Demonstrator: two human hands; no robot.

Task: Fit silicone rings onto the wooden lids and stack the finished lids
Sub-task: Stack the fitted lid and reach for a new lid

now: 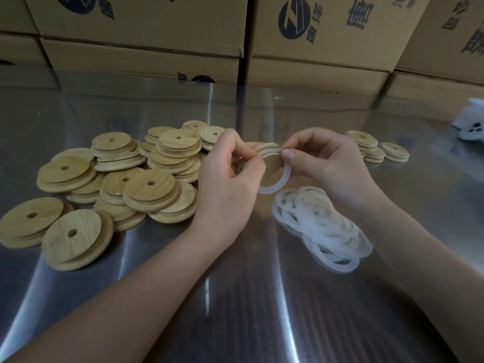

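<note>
Behind the table (262,106), the stacked boxes (327,66) carry dark print. The box behind the table's middle shows a round logo (294,20) with an angular mark inside, and large Chinese characters (358,15) to its right. These are tilted and cropped, so I cannot read them. The boxes behind the table's left and right ends bear similar cut-off print.

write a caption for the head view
Left hand and right hand fit a silicone ring onto a wooden lid; bare lids piled at left, spare rings nearby, finished lids stacked at right.
</note>
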